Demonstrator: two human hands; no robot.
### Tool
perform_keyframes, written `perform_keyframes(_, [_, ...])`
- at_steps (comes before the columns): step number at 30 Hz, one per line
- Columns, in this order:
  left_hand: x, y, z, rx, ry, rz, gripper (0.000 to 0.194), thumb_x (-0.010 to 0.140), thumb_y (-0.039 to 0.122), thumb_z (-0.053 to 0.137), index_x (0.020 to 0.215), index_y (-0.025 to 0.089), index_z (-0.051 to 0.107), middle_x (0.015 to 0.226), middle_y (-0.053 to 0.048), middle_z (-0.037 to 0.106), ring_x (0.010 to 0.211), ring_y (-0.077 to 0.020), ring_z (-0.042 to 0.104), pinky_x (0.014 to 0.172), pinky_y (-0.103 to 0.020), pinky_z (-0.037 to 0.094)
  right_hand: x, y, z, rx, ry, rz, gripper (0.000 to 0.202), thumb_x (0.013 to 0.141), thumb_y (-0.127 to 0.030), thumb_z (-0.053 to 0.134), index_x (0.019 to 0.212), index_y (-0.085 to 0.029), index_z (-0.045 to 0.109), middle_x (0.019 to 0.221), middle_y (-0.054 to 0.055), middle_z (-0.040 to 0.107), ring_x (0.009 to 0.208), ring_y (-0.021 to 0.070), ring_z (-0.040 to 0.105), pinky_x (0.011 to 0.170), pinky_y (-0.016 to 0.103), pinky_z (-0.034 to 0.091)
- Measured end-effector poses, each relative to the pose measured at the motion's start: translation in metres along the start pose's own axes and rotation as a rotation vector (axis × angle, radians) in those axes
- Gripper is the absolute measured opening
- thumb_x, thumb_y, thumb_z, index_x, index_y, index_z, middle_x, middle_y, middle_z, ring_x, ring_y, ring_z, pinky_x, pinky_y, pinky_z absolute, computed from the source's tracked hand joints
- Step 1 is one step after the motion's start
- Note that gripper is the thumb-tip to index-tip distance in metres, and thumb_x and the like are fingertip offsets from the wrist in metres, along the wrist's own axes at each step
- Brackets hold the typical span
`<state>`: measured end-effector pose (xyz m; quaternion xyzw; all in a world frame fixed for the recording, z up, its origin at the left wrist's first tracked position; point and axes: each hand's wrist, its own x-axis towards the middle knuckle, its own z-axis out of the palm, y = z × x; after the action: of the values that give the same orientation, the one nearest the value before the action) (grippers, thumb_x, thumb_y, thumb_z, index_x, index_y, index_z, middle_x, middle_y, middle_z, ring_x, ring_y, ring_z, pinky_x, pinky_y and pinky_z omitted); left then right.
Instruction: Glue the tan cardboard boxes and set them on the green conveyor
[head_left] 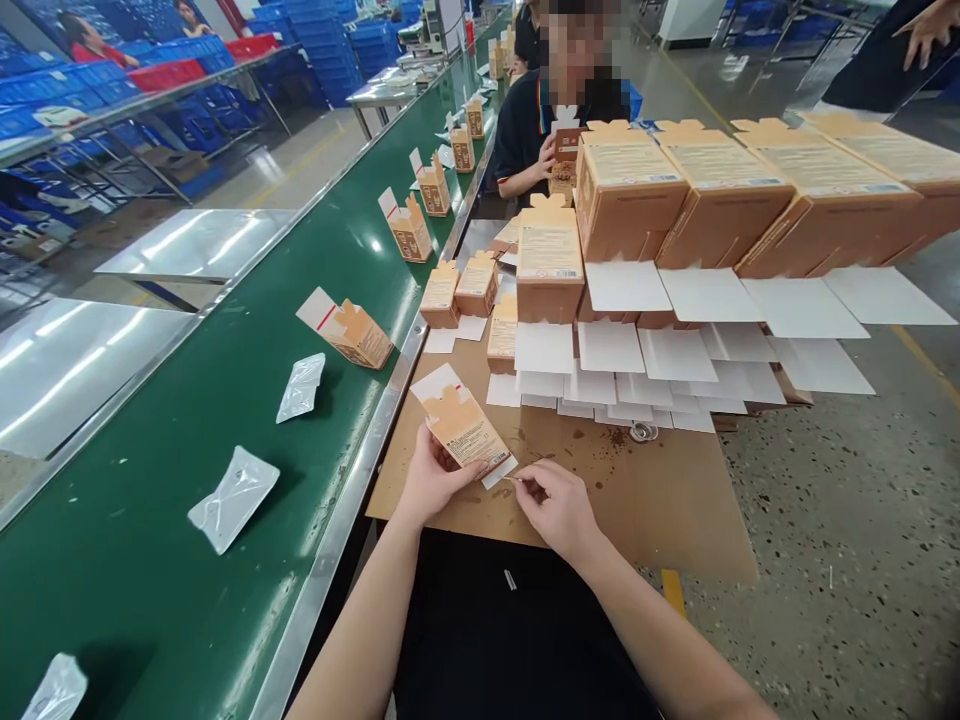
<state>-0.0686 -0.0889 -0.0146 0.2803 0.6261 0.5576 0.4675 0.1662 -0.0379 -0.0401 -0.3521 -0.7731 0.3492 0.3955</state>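
Holding: one small printed carton, left hand, above the counter.
Left fingers closed around carton; right hand, fingertips pinched on a thin strip beside its end.

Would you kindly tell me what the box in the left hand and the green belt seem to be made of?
Box: matte printed cardboard, judging by its creased flaps. Belt: smooth, slightly glossy plastic or rubber, judging by its soft glare.
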Motion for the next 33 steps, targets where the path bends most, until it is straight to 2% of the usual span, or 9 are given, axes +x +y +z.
perform_keyframes(5, [-0.006, 0.004, 0.002, 0.101, 0.020, 0.056, 0.087, 0.063, 0.044, 0.119, 0.131, 0.027, 0.068, 0.139, -0.015, 0.091, 0.141, -0.0439, 0.088, 0.123, -0.063, 0.072, 0.000, 0.004, -0.012, -0.009, 0.037, 0.004, 0.026, 0.111, -0.016, 0.074, 0.093, -0.028, 0.088, 0.082, 0.002, 0.084, 0.067, 0.0178, 0.078, 0.063, 0.027, 0.068])
perform_keyframes(8, [-0.012, 0.001, 0.006, 0.232, 0.032, 0.095, 0.074, 0.066, 0.046, 0.115, 0.125, 0.026, 0.074, 0.134, -0.016, 0.093, 0.138, -0.0454, 0.089, 0.122, -0.063, 0.072, -0.002, 0.000, -0.030, 0.001, 0.108, 0.016, 0.026, 0.113, -0.018, 0.074, 0.095, -0.029, 0.090, 0.084, 0.002, 0.087, 0.067, 0.0182, 0.079, 0.062, 0.028, 0.069])
perform_keyframes(10, [-0.018, -0.003, 0.009, 0.302, 0.053, 0.130, 0.067, 0.069, 0.048, 0.112, 0.123, 0.026, 0.077, 0.130, -0.015, 0.093, 0.131, -0.0449, 0.091, 0.115, -0.061, 0.075, -0.005, -0.002, -0.044, 0.009, 0.151, 0.023, 0.025, 0.114, -0.020, 0.075, 0.097, -0.029, 0.091, 0.085, 0.002, 0.088, 0.067, 0.0184, 0.080, 0.062, 0.028, 0.070])
perform_keyframes(15, [-0.033, -0.011, 0.019, 0.398, 0.138, 0.192, 0.064, 0.078, 0.047, 0.106, 0.132, 0.027, 0.079, 0.131, -0.014, 0.093, 0.126, -0.0410, 0.091, 0.109, -0.055, 0.076, -0.019, -0.007, -0.074, 0.025, 0.216, 0.056, 0.021, 0.114, -0.021, 0.080, 0.098, -0.029, 0.091, 0.081, 0.001, 0.086, 0.067, 0.0192, 0.080, 0.063, 0.031, 0.073])
perform_keyframes(19, [-0.037, -0.017, 0.026, 0.474, 0.152, 0.199, 0.059, 0.082, 0.048, 0.102, 0.132, 0.027, 0.078, 0.128, -0.014, 0.093, 0.121, -0.0396, 0.091, 0.102, -0.052, 0.076, -0.025, -0.012, -0.081, 0.018, 0.227, 0.085, 0.022, 0.115, -0.023, 0.079, 0.098, -0.030, 0.091, 0.078, 0.001, 0.084, 0.066, 0.0200, 0.081, 0.063, 0.032, 0.074])
perform_keyframes(22, [-0.033, -0.022, 0.021, 0.538, 0.196, 0.225, 0.060, 0.082, 0.055, 0.101, 0.130, 0.027, 0.078, 0.127, -0.014, 0.092, 0.119, -0.0406, 0.091, 0.098, -0.051, 0.075, -0.026, -0.014, -0.081, 0.028, 0.240, 0.083, 0.024, 0.116, -0.028, 0.078, 0.095, -0.031, 0.090, 0.078, 0.001, 0.085, 0.064, 0.0202, 0.080, 0.061, 0.032, 0.074])
perform_keyframes(25, [-0.024, -0.018, -0.007, 0.617, 0.346, 0.259, 0.067, 0.076, 0.061, 0.100, 0.129, 0.028, 0.076, 0.126, -0.014, 0.091, 0.120, -0.0447, 0.089, 0.099, -0.054, 0.074, -0.027, -0.015, -0.087, 0.029, 0.270, 0.076, 0.024, 0.117, -0.033, 0.080, 0.095, -0.032, 0.090, 0.078, 0.001, 0.086, 0.061, 0.0209, 0.080, 0.060, 0.032, 0.074])
perform_keyframes(30, [-0.017, 0.011, -0.093, 0.735, 0.691, 0.200, 0.072, 0.074, 0.063, 0.103, 0.129, 0.032, 0.069, 0.132, -0.010, 0.087, 0.135, -0.0501, 0.083, 0.118, -0.063, 0.068, -0.029, -0.014, -0.105, 0.007, 0.331, 0.118, 0.023, 0.113, -0.040, 0.087, 0.092, -0.032, 0.093, 0.074, 0.002, 0.086, 0.056, 0.0248, 0.080, 0.057, 0.037, 0.075])
perform_keyframes(33, [-0.016, 0.025, -0.134, 0.642, 0.802, 0.086, 0.078, 0.070, 0.056, 0.108, 0.131, 0.033, 0.065, 0.140, -0.011, 0.086, 0.144, -0.0507, 0.081, 0.127, -0.068, 0.065, -0.026, -0.014, -0.110, -0.005, 0.353, 0.128, 0.024, 0.110, -0.044, 0.090, 0.089, -0.032, 0.094, 0.071, 0.003, 0.085, 0.052, 0.0262, 0.080, 0.052, 0.037, 0.074])
